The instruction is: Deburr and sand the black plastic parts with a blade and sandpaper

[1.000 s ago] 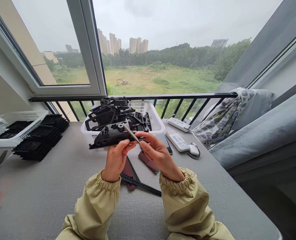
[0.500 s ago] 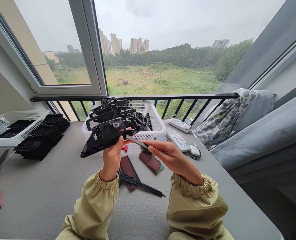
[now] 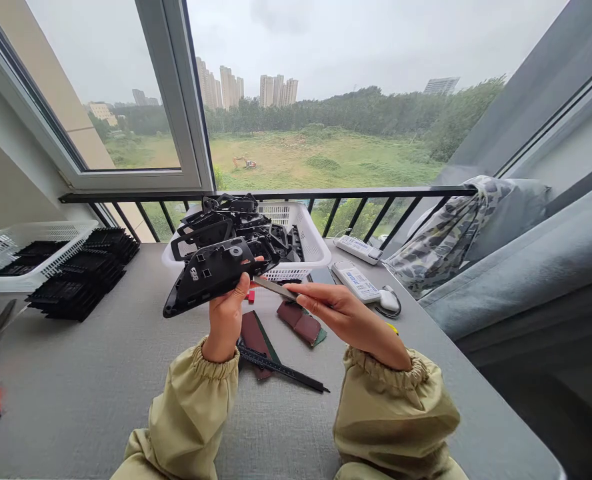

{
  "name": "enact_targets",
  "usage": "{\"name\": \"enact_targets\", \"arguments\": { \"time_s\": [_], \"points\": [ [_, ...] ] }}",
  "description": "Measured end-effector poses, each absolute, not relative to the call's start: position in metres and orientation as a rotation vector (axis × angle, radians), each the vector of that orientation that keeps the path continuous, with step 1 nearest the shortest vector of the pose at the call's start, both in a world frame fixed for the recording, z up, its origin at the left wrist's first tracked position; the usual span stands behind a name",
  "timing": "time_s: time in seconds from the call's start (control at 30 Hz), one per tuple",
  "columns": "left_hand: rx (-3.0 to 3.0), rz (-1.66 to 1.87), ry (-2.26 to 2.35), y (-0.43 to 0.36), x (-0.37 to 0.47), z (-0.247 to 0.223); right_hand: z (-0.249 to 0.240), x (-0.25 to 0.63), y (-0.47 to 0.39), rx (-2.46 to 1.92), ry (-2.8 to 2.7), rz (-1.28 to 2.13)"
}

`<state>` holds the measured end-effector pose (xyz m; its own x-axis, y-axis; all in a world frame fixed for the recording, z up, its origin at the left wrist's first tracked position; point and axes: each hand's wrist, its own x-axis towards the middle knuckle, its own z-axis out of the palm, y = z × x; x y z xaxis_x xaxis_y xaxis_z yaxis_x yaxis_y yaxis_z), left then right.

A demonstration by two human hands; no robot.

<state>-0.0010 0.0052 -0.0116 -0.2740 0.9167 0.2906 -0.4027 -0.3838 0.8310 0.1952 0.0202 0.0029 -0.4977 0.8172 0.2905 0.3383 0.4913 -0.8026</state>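
Item 1: angular black plastic shell [image 3: 211,270] with square cut-outs and a round boss, raised above the table in front of the far basket, long axis slanting down to the near left. Changed: its broad face, a second ago turned more edge-on, is now tipped into view; since the last half second, little shift.

Item 2: left hand [image 3: 226,317], pinching the shell's right end, thumb on the near face, fingers behind.

Item 3: right hand [image 3: 349,312], pinching a slim flat grey metal tool [image 3: 276,288] between thumb and fingers. Changed: its tip, earlier across the shell's upper side, now lies at the right end; judged, work has moved to that end. Contact cannot be told.

Item 4: white perforated plastic basket [image 3: 321,252], far side, heaped with black plastic parts [image 3: 226,217].

Item 5: grey cloth-textured table [image 3: 126,400], bearing: near centre, black sliding caliper [image 3: 289,375] and brown folded sheets with green backs [image 3: 301,323]; right, two white oblong boxes with blue lettering [image 3: 356,283]; left, stacked black slatted parts [image 3: 81,273] beside a second white basket [image 3: 13,285].

Item 6: room: black metal railing [image 3: 356,193], tall window, grey curtain [image 3: 531,287] at right.
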Motion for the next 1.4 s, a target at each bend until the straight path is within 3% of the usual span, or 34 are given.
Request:
{"name": "enact_targets", "arguments": {
  "time_s": [0.8, 1.4],
  "points": [
    [0.806, 1.869, 0.739, 0.009, 0.001, -0.005, -0.001, 0.188, 0.021, -0.904, -2.085, 0.925],
    [0.718, 1.715, 0.751, 0.006, 0.004, -0.004, -0.007, 0.163, 0.019, -0.787, -1.523, 1.228]
  ]
}}
